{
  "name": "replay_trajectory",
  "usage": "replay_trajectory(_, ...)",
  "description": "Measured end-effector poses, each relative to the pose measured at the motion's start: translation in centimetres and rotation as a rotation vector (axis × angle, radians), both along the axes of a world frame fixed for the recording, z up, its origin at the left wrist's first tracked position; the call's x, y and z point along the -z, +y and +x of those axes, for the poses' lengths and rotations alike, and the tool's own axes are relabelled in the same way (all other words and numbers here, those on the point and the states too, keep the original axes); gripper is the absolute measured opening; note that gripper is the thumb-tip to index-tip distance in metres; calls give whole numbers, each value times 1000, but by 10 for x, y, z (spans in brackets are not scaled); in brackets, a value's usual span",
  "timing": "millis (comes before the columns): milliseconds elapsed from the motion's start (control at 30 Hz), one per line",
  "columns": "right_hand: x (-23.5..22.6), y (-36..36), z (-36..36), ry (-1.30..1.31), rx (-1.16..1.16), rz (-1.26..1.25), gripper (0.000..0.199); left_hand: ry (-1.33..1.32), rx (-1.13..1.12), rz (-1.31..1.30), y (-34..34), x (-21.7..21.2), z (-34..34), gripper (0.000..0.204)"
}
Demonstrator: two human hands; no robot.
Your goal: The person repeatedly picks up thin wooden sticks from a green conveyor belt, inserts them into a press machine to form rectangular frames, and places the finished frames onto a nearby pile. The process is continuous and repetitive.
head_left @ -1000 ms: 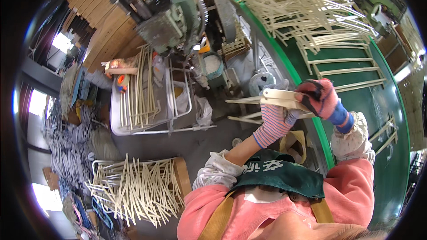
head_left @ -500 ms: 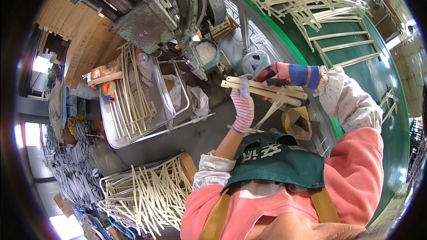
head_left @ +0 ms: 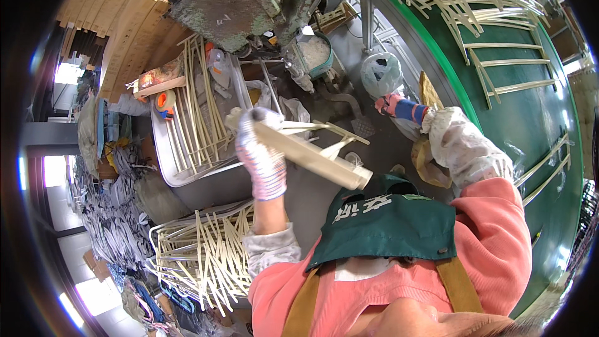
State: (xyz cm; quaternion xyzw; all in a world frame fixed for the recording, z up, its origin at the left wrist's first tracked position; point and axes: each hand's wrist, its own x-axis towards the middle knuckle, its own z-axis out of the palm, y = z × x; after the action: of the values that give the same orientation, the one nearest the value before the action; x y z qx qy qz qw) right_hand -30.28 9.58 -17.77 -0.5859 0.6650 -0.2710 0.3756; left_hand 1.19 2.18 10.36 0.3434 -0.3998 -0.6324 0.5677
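My left hand (head_left: 261, 159), in a striped glove blurred by motion, is closed around one end of a stack of pale wooden slats (head_left: 315, 157). The stack slants down to the right in front of my green apron (head_left: 387, 218). Thin pale strips (head_left: 337, 139) show just behind it, and I cannot tell whether they are joined to it. Off to the right, my right hand (head_left: 394, 106), in a pink and blue glove, is away from the slats. Its fingers seem loosely apart, with nothing visible in them, beside a clear plastic bag (head_left: 382, 75) and above a tan paper bag (head_left: 430, 162).
A green-painted machine (head_left: 228, 15) stands ahead, near a teal tub (head_left: 318, 53) of whitish material. At left, a white tray (head_left: 163, 156) holds long strips and an orange tape roll (head_left: 165, 101). A rack (head_left: 159, 234) below it holds many strips. The green table (head_left: 499, 115) at right carries pale frames.
My left hand has carried the slats left and nearer. My right hand has let go of them and moved apart, down beside the plastic bag. The view has shifted slightly.
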Motion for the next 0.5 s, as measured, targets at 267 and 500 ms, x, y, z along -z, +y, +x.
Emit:
replay_trajectory(267,209,-18,38,59,-97,122,32,375,520,-127,-18,-92,67,32)
replay_trajectory(500,194,49,5,296,-75,457,54,426,531,-166,-48,-83,124,22)
